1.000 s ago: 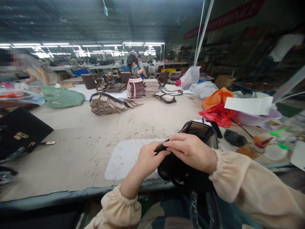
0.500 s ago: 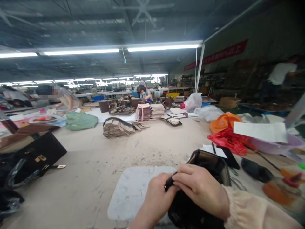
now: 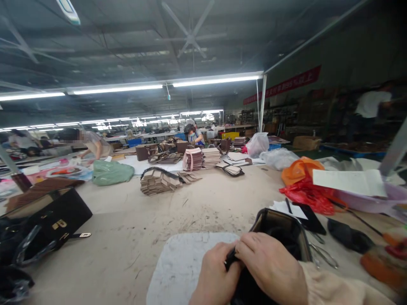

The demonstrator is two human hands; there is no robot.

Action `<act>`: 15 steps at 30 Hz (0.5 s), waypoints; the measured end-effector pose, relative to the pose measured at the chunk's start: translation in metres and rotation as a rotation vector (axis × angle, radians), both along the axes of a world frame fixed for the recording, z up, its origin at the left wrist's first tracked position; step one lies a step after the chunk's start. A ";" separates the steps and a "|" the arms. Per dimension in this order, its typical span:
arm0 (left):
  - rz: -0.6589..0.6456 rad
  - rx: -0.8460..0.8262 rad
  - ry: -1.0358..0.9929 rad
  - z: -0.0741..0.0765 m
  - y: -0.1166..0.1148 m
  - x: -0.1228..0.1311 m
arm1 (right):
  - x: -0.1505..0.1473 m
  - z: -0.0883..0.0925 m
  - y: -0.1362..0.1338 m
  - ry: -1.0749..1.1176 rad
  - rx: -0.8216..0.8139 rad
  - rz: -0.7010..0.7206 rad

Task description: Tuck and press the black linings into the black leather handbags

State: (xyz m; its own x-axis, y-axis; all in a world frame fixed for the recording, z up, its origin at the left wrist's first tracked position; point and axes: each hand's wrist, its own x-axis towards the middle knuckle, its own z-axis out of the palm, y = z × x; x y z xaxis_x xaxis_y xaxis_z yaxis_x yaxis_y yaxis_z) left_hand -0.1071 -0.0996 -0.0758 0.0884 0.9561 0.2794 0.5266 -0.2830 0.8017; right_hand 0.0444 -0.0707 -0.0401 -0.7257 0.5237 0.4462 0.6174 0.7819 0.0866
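A black handbag (image 3: pixel 286 231) stands open in front of me at the lower right, its lighter lining edge showing along the rim. My left hand (image 3: pixel 218 271) is closed on a narrow black part of it, with the thumb on the near side. Beside it my right hand (image 3: pixel 270 267) pinches the same black part with its fingertips. What the fingertips press on is mostly hidden. Beneath the left hand lies a white rounded board (image 3: pixel 181 258). Scissors (image 3: pixel 324 255) rest on the table just right of the bag.
At the left stands another black bag (image 3: pixel 63 214) with a gold clasp. Stacks of cut pieces (image 3: pixel 160 181) and a green plastic bag (image 3: pixel 112 173) lie farther back. On the right are a red plastic bag (image 3: pixel 308 195), a purple basin (image 3: pixel 362 202) and an orange-brown jar (image 3: pixel 380 267). Co-workers are beyond.
The whole view has tilted upward, so the table and things sit lower in the picture. Both hands keep their grip on the black bag, with little change in their pose.
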 end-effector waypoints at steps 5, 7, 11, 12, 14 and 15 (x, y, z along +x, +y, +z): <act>-0.010 0.029 0.014 0.000 -0.003 0.000 | 0.005 0.014 -0.004 -0.029 -0.058 -0.073; -0.032 0.036 0.043 0.002 -0.002 -0.001 | 0.008 0.017 -0.003 -0.013 -0.128 -0.063; -0.055 0.028 0.070 0.004 -0.003 -0.001 | 0.013 0.020 -0.001 0.062 -0.309 -0.041; -0.054 0.027 0.072 0.005 -0.003 -0.001 | 0.015 0.020 -0.001 0.082 -0.343 -0.043; -0.048 0.028 0.072 0.005 -0.003 -0.001 | 0.017 0.020 0.000 0.120 -0.383 -0.050; -0.042 0.033 0.068 0.005 -0.003 -0.001 | 0.019 0.020 0.000 0.132 -0.394 -0.047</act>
State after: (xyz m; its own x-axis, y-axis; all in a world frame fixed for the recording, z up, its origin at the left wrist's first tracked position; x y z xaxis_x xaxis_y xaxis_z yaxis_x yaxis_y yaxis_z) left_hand -0.1085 -0.1023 -0.0712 0.1480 0.9416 0.3023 0.5668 -0.3313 0.7543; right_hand 0.0631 -0.0704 -0.0201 -0.6470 0.7043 0.2923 0.6392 0.7099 -0.2956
